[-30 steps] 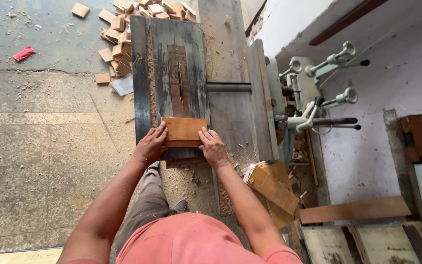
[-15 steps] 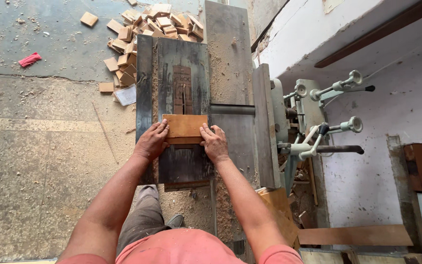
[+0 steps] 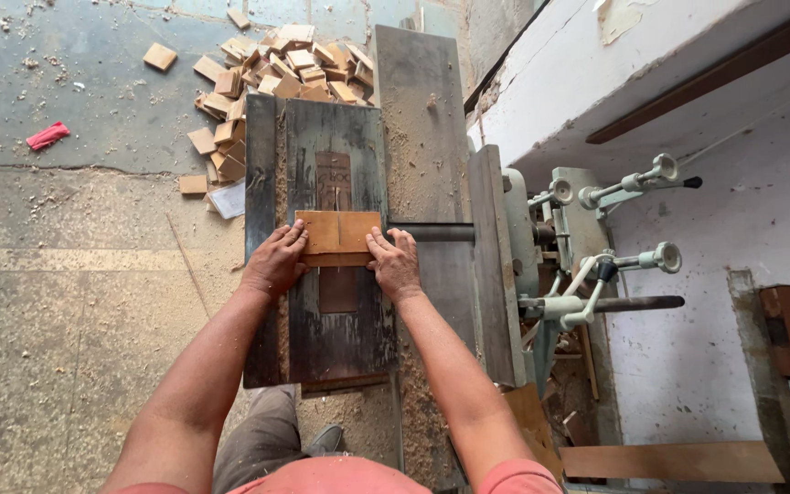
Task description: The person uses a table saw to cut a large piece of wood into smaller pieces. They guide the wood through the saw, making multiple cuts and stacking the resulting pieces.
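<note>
Head view, centre of the frame: your left hand (image 3: 273, 263) lies flat with fingers together, pressed against the left end of the wooden block (image 3: 338, 238), fingertips curled over its near edge. Your right hand (image 3: 394, 263) mirrors it on the right end, fingers spread a little, thumb along the near edge. Neither hand pinches; both bear down and forward.

Over the last second the block has travelled up the dark machine table (image 3: 358, 329), from the near end to the middle, and your hands have gone with it. It now lies across the reddish insert strip (image 3: 334, 183) that runs lengthwise along the table, covering part of it. Judging by that, the pass is well under way and roughly half the table length lies ahead of the block; your fingertips sit close to the strip, so that looks like the spot to watch.

Right of your right hand stands the upright fence (image 3: 491, 265), dusted with sawdust, and beyond it the pale green machine body with its levers (image 3: 633, 183). At the upper left of the frame lies a heap of cut wooden pieces (image 3: 272, 78) on the floor, with a red scrap (image 3: 48, 136) further left.
</note>
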